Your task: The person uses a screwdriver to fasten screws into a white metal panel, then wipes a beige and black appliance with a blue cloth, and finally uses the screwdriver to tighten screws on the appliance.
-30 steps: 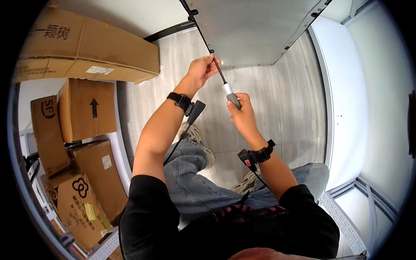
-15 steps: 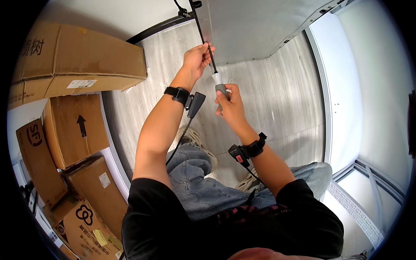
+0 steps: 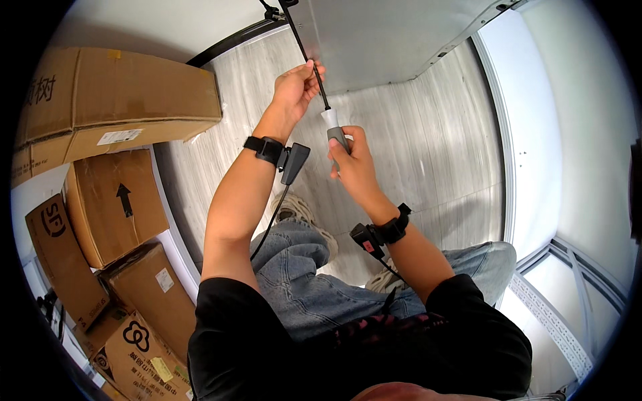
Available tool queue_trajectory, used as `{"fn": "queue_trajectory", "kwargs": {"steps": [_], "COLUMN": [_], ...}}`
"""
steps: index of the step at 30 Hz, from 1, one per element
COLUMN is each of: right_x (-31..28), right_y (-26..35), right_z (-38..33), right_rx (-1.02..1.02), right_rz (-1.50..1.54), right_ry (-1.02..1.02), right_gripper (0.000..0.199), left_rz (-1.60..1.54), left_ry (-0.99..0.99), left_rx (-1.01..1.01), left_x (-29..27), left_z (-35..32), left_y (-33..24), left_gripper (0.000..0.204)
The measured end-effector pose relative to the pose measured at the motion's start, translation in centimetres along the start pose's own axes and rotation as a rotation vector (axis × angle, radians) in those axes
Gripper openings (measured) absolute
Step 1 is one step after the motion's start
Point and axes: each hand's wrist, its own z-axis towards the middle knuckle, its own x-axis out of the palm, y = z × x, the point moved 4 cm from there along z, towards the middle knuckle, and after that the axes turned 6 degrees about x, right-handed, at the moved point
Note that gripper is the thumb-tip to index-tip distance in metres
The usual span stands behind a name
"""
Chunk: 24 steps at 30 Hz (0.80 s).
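Note:
My right hand [image 3: 358, 167] is wrapped round the grey handle [image 3: 338, 137] of a tool with a white, cone-shaped collar [image 3: 330, 118]. From the collar a long, thin black rod [image 3: 299, 39] runs up and slightly left, beside the edge of a large grey metal panel [image 3: 394, 40]. Farther up the rod, my left hand [image 3: 294, 90] pinches it between thumb and fingers. The rod's far end is near the top of the picture; what it meets there I cannot make out.
Cardboard boxes are stacked on the left, a big one [image 3: 144, 87] at the back and several nearer ones [image 3: 120, 204]. A black cable [image 3: 273, 12] hangs by the far wall. Pale wood-look floor [image 3: 435, 140] spreads below. On the right is a white metal frame [image 3: 552, 327].
The view has shifted a little, and both hands, rod and handle now appear slightly farther left and up. Both hands keep their grip.

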Motion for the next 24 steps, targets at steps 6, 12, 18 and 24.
{"fn": "queue_trajectory", "kwargs": {"steps": [6, 12, 18, 24], "right_x": [-0.1, 0.1, 1.0, 0.8], "right_y": [0.2, -0.2, 0.0, -1.4], "right_z": [0.4, 0.4, 0.1, 0.6], "right_rx": [0.02, 0.156, 0.133, 0.147], "right_rz": [0.041, 0.22, 0.198, 0.247], "right_ry": [0.016, 0.087, 0.024, -0.021], "right_gripper": [0.03, 0.027, 0.023, 0.031], "left_rz": [-0.059, -0.065, 0.032, 0.144], "left_ry": [0.013, 0.042, 0.104, 0.185], "left_rx": [-0.004, -0.029, -0.058, -0.062], "left_x": [0.3, 0.1, 0.1, 0.7], "left_z": [0.3, 0.1, -0.8, -1.2], "left_y": [0.0, 0.1, -0.8, -1.2], "left_gripper": [0.019, 0.021, 0.027, 0.029]}}
